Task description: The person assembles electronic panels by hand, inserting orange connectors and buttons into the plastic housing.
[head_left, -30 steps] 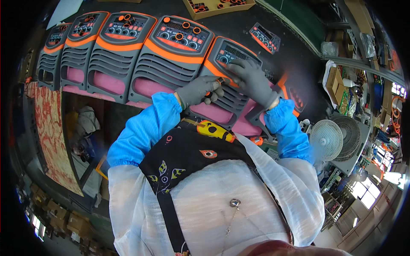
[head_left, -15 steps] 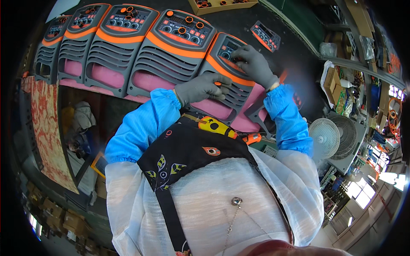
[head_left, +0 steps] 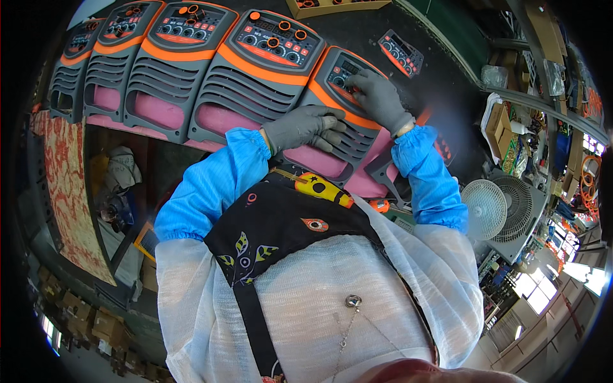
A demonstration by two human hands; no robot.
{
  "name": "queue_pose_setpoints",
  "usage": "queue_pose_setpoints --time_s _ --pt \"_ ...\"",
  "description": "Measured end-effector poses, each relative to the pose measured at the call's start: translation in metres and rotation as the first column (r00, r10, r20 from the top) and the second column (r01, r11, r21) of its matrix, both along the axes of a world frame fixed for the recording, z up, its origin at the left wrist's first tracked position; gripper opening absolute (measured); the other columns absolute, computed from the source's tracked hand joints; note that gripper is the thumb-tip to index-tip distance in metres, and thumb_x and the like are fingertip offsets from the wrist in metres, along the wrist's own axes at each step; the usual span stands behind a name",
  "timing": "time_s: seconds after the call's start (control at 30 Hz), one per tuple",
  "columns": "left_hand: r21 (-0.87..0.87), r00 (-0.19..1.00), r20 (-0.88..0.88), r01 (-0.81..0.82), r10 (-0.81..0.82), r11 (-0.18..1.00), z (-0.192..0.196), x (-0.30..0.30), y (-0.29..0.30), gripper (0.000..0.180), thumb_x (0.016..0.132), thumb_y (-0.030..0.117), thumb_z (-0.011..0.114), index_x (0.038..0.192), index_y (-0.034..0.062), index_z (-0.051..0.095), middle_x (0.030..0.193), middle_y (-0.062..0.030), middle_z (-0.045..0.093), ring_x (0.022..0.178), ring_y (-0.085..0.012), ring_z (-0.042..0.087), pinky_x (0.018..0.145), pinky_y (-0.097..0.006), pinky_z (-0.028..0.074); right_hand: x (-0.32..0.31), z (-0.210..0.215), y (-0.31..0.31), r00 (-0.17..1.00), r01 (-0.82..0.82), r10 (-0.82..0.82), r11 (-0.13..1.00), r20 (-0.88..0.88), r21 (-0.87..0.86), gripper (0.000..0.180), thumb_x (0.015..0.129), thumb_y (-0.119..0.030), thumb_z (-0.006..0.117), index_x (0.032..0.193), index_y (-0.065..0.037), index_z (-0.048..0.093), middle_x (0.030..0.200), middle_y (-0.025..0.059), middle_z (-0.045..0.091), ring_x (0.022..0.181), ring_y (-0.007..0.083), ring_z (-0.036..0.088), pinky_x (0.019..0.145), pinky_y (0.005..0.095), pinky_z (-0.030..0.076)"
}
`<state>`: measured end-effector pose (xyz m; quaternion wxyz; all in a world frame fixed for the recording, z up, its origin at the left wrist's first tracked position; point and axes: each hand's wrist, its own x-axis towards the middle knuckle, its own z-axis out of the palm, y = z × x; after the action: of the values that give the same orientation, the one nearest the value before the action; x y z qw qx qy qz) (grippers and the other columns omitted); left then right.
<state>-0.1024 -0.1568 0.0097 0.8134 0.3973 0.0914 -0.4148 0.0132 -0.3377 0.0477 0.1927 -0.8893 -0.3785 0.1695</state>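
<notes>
Panel casing (head_left: 361, 121), grey with an orange band, is set at the near edge of the bench (head_left: 350, 30), on a pink sheet (head_left: 378, 148), just right of a similar panel (head_left: 246, 86). It looks like moulded plastic: probably light and stiff, smooth along the band, with thin slats that might be cracked by hard pressing. It would best be gripped by its thick outer sides or lower frame, away from display and controls.

The gloved hands are held apart. The right hand (head_left: 378, 99) is placed over the controls with fingertips bent down; whether a knob is pinched there cannot be told. The left hand (head_left: 303, 129) is held half curled above the slats, its palm hidden.

One second ago, a black-and-orange knob was held in the left fingers; now none is seen there. The right fingers, then spread flatter, are now more bent.
</notes>
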Motion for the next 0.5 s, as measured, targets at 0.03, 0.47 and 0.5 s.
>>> queue_pose_setpoints --time_s 0.03,0.47,0.5 --pt "-0.002 1.000 -0.012 -0.001 0.001 1.000 0.000 0.000 0.000 0.042 0.098 0.020 0.044 0.136 0.0029 0.039 0.120 -0.0101 0.057 0.091 -0.0155 0.060 0.080 -0.032 0.054 0.000 -0.001 -0.001 1.000 0.004 -0.004 1.000 -0.013 -0.003 0.023 0.076 -0.005 0.059 0.098 -0.008 0.065 0.092 0.0129 0.060 0.085 0.0340 0.059 0.075 0.0426 0.047" --pt "0.037 1.000 -0.005 -0.024 0.024 0.999 -0.001 -0.003 0.001 0.040 0.098 0.021 0.044 0.134 0.0031 0.043 0.102 -0.0082 0.060 0.083 -0.0136 0.060 0.074 -0.030 0.055 -0.002 -0.013 0.000 0.992 -0.029 0.031 0.999 0.119 -0.022 0.019 0.073 -0.007 0.061 0.092 -0.007 0.065 0.086 0.0115 0.060 0.079 0.0324 0.059 0.070 0.0401 0.048" --pt "0.016 0.999 -0.002 -0.052 0.052 0.999 -0.004 -0.004 0.000 0.041 0.098 0.020 0.045 0.135 0.0032 0.043 0.101 -0.0076 0.060 0.081 -0.0131 0.060 0.073 -0.029 0.055 -0.002 -0.012 0.000 0.992 -0.025 0.028 0.999 0.124 -0.021 0.019 0.073 -0.007 0.061 0.092 -0.007 0.065 0.086 0.0115 0.060 0.079 0.0324 0.059 0.070 0.0401 0.048"
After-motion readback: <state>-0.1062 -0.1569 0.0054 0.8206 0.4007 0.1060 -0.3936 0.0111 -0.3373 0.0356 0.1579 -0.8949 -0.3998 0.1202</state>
